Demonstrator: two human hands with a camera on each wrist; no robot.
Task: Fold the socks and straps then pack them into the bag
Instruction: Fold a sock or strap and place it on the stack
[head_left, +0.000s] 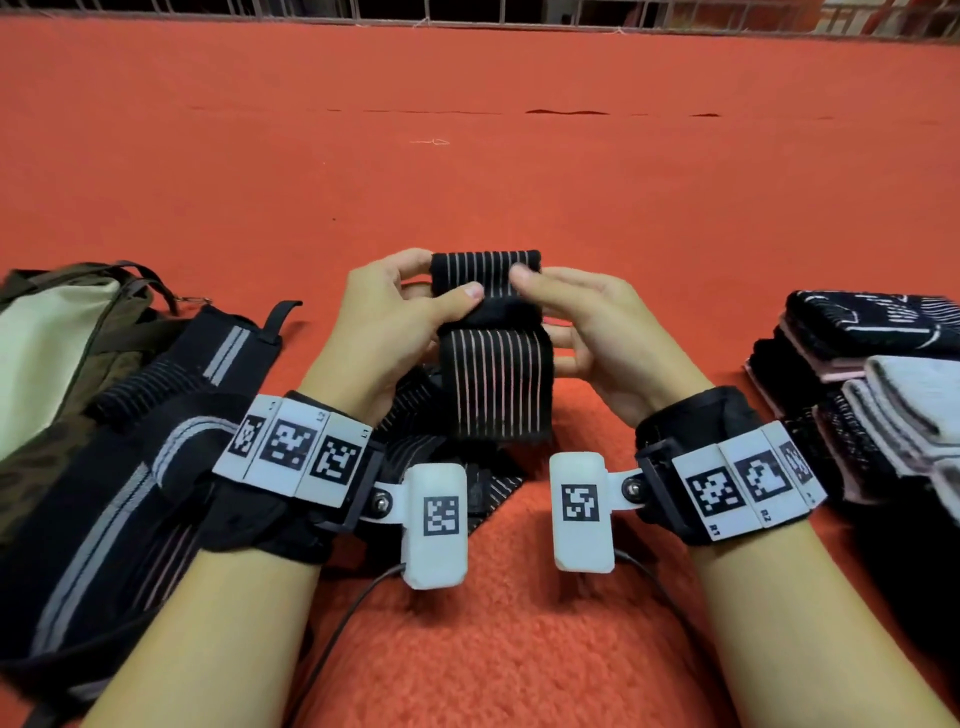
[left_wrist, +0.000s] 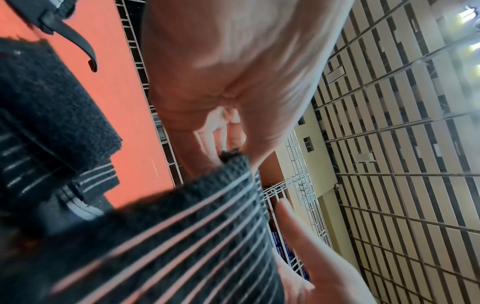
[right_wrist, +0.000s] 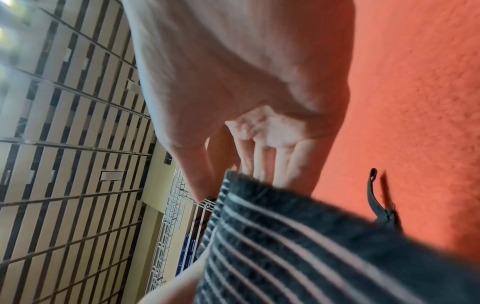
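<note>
A black elastic strap (head_left: 493, 353) with thin pale stripes is held up over the red carpet, its top part rolled or folded over. My left hand (head_left: 395, 317) pinches it from the left with the thumb on top. On the other side my right hand (head_left: 576, 317) grips it, thumb over the fold. The striped strap (left_wrist: 182, 236) fills the lower left wrist view, and the same strap (right_wrist: 311, 246) fills the lower right wrist view. Its loose end hangs toward me. An olive and cream bag (head_left: 57, 353) lies at the far left.
More black straps with grey bands (head_left: 171, 415) lie between the bag and my left arm. A pile of folded socks (head_left: 878, 384), black, pink and grey, sits at the right. A red carpet (head_left: 467, 156) stretches ahead to a white railing (head_left: 519, 13).
</note>
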